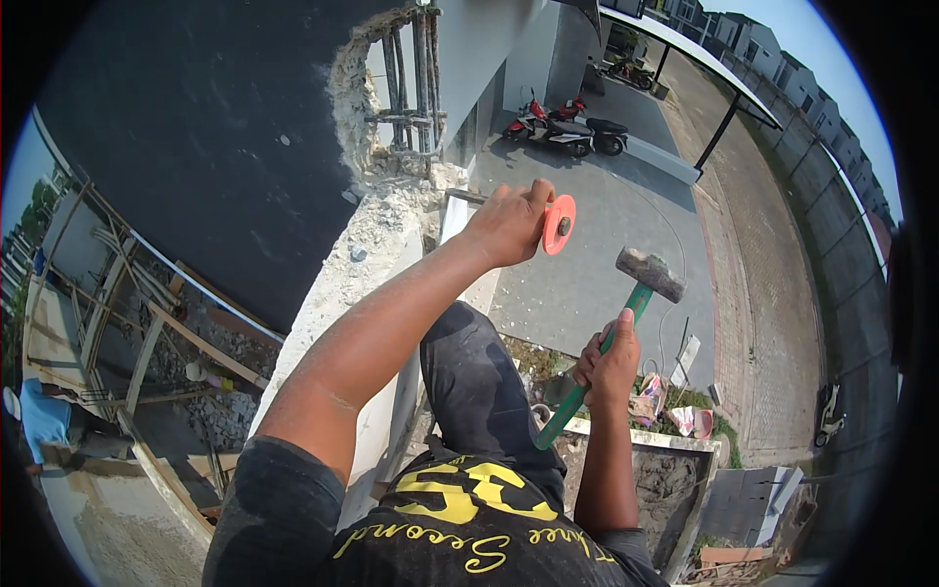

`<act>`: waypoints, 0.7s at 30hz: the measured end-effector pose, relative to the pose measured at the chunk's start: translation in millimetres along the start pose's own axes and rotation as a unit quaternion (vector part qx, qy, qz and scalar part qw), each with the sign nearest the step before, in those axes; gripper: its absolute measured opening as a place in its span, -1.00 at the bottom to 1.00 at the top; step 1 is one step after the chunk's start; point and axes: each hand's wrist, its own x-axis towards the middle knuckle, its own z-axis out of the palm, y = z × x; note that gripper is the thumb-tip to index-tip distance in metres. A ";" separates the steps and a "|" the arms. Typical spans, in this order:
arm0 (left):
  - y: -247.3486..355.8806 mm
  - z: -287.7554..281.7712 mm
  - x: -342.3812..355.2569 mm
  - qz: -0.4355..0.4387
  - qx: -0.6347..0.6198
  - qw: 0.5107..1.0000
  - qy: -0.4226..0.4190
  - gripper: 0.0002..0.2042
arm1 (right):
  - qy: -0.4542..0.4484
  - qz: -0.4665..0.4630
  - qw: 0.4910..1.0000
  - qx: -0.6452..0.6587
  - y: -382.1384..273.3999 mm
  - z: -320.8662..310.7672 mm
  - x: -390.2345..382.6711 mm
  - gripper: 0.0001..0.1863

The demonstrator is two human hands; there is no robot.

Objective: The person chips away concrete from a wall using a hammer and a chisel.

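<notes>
Now | left hand grips 1 orange-guarded chisel | right hand, 1 hammer

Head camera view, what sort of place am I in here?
Probably a building or renovation site, seen from high up. Steel bars are exposed in a broken wall, timber poles and rubble are below on the left, and the right hand grips a hammer.
</notes>
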 end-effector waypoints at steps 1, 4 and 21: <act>-4.3 0.4 -3.6 0.026 -0.001 0.999 0.031 -0.52 | 0.033 -0.055 0.997 0.045 -21.2 -6.5 -2.4 -0.46; 2.3 -0.8 0.5 0.021 -0.007 0.999 0.025 -0.53 | 0.102 -0.259 0.948 0.155 -81.0 -39.6 -0.7 -0.43; 7.2 0.4 1.5 0.032 -0.023 0.999 0.030 -0.50 | 0.113 -0.254 0.937 0.212 -39.9 0.0 12.0 -0.47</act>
